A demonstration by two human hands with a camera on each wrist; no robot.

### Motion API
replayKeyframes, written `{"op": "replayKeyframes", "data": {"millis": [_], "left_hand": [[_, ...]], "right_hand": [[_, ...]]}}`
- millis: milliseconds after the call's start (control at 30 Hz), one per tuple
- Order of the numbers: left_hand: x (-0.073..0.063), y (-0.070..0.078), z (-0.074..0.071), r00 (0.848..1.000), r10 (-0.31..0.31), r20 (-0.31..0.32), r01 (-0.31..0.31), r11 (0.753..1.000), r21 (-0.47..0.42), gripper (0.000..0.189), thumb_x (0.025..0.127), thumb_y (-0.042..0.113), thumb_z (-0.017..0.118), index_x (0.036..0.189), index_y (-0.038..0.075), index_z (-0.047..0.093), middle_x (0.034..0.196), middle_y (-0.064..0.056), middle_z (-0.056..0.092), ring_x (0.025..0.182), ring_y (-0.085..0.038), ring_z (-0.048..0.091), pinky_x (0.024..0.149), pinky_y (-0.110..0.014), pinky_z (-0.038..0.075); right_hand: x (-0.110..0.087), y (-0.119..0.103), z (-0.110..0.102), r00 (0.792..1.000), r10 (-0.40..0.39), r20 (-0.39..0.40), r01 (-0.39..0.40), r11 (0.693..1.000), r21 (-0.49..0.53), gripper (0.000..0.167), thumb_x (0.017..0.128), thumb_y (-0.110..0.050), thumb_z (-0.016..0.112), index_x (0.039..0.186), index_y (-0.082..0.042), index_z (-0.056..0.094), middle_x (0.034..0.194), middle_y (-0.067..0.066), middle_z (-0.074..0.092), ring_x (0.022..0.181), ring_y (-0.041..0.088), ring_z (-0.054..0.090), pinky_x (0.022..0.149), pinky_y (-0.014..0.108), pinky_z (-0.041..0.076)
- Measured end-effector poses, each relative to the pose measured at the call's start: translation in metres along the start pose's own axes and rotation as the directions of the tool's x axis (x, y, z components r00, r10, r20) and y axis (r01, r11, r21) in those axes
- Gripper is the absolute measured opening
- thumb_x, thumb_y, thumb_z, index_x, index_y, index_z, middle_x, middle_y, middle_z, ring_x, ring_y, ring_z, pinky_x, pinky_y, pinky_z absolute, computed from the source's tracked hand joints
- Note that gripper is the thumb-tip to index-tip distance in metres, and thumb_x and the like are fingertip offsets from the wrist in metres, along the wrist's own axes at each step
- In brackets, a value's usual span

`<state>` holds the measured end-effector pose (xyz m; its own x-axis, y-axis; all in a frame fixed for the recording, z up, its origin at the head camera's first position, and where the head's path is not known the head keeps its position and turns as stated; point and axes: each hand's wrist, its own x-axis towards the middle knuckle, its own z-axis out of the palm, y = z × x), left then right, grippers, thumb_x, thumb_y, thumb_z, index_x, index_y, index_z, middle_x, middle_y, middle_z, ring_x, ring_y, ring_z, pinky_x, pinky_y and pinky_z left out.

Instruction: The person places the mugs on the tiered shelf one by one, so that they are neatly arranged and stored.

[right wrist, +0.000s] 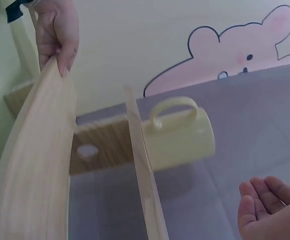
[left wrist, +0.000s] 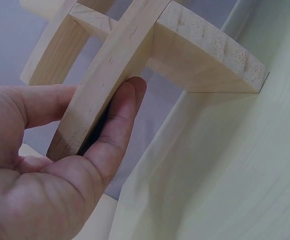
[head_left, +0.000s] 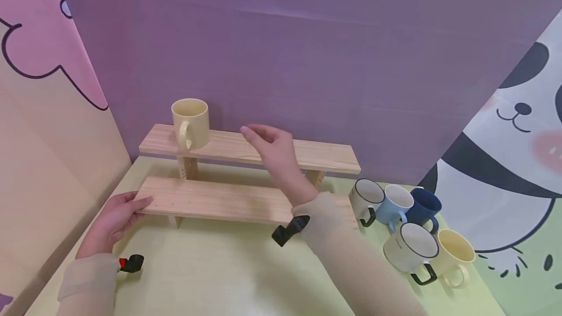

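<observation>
A two-tier wooden shelf stands on the table, with an upper board (head_left: 232,146) behind a lower board (head_left: 210,200). My left hand (head_left: 115,219) grips the left end of the lower board. In the left wrist view its thumb and fingers (left wrist: 119,120) close on opposite faces of that board. A pale yellow mug (head_left: 197,128) stands upright near the left of the upper board, handle facing the front. My right hand (head_left: 278,152) hovers over the upper board, to the right of this mug. Its fingers (right wrist: 265,197) curve loosely, thumb apart, holding nothing.
At the right of the table (head_left: 197,277) several mugs stand close together: two white ones with black handles (head_left: 367,196) (head_left: 406,247), a light blue one (head_left: 392,206), a navy one (head_left: 421,208) and a yellow one (head_left: 454,252). A purple backdrop (head_left: 281,52) rises behind the shelf.
</observation>
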<state>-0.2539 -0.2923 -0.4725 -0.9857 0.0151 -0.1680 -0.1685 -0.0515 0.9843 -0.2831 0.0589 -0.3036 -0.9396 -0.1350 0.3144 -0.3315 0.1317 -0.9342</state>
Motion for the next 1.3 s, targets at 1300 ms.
{"op": "replayKeyframes", "data": {"millis": [1300], "left_hand": [[0.0,-0.005,-0.001,0.999,0.026,0.03,-0.026,0.999,-0.028,0.074,0.103,0.007,0.062,0.147,-0.026,0.013,0.103,-0.005,0.062,0.09,-0.008,0.067,0.083,-0.027,0.058]], "right_hand": [[-0.167,0.049,-0.257,0.934,0.005,-0.357,-0.126,0.939,-0.319,0.043,0.097,-0.017,0.074,0.134,0.003,0.063,0.119,-0.007,0.071,0.106,0.0,0.065,0.085,0.01,0.05]]}}
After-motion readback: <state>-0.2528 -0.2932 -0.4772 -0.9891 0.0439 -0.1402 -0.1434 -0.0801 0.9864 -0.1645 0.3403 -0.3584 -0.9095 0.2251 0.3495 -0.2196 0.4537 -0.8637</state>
